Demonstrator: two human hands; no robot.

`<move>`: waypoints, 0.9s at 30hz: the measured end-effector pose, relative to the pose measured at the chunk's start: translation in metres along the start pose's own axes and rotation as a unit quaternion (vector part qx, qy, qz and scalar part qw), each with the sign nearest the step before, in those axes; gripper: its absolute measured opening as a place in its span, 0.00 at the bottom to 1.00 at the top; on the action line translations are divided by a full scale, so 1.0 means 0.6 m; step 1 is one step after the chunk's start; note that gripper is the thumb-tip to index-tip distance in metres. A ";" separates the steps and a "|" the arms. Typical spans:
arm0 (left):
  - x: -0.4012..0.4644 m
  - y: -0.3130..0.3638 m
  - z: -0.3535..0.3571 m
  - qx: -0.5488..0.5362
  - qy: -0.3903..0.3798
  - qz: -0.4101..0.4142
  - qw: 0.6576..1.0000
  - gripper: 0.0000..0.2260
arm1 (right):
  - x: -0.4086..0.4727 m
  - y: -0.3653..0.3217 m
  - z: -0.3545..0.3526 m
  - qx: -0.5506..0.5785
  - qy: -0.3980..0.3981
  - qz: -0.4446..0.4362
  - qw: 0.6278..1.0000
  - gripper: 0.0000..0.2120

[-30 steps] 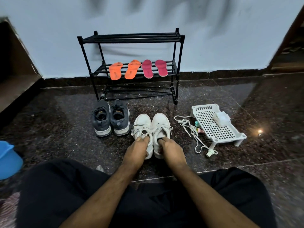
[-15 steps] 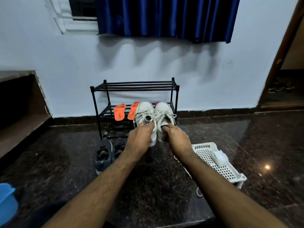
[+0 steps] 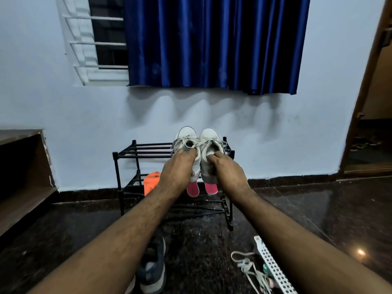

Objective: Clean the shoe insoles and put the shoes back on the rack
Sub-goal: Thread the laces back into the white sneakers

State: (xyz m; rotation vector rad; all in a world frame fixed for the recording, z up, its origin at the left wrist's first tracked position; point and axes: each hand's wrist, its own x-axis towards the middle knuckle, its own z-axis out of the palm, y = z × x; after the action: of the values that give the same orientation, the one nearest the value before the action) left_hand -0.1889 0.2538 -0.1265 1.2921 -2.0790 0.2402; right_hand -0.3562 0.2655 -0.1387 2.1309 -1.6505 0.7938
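Observation:
My left hand [image 3: 177, 169] grips the heel of the left white sneaker [image 3: 186, 135], and my right hand [image 3: 226, 169] grips the heel of the right white sneaker [image 3: 210, 136]. Both shoes are raised side by side, toes pointing away, at the height of the top shelf of the black shoe rack [image 3: 135, 150], over its right half. On the rack's middle shelf lie an orange insole [image 3: 151, 184] and two pink insoles [image 3: 193, 189], partly hidden behind my hands.
A dark grey sneaker [image 3: 152, 270] sits on the floor under my left forearm. Loose white laces [image 3: 248, 266] and a white perforated plastic tray [image 3: 273, 270] lie at the lower right. A blue curtain [image 3: 212, 43] hangs above the rack.
Both hands lifted the white sneakers off the floor and carried them forward and up to the rack's top shelf level. My view tilted upward.

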 end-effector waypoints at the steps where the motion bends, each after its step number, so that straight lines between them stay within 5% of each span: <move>1: 0.022 -0.009 0.004 -0.005 0.003 -0.001 1.000 0.15 | 0.022 0.005 0.002 -0.003 0.006 0.000 1.000 0.12; 9: 0.195 -0.093 0.062 0.003 -0.030 -0.001 1.000 0.12 | 0.192 0.068 0.068 0.023 0.007 0.014 1.000 0.12; 17: 0.345 -0.176 0.174 -0.003 -0.112 0.027 0.993 0.25 | 0.296 0.163 0.186 0.048 -0.049 0.040 0.997 0.16; 22: 0.350 -0.195 0.219 0.025 -0.102 0.034 0.994 0.15 | 0.295 0.164 0.215 0.034 0.003 0.013 0.999 0.31; 27: 0.286 -0.191 0.216 0.005 -0.073 0.027 0.997 0.22 | 0.244 0.142 0.223 0.016 0.020 0.048 0.999 0.40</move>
State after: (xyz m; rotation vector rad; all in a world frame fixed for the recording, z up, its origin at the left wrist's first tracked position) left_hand -0.1982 0.0106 -0.1390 1.2937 -2.2404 0.1869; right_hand -0.3822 0.0529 -0.1618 2.0557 -1.7421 0.8908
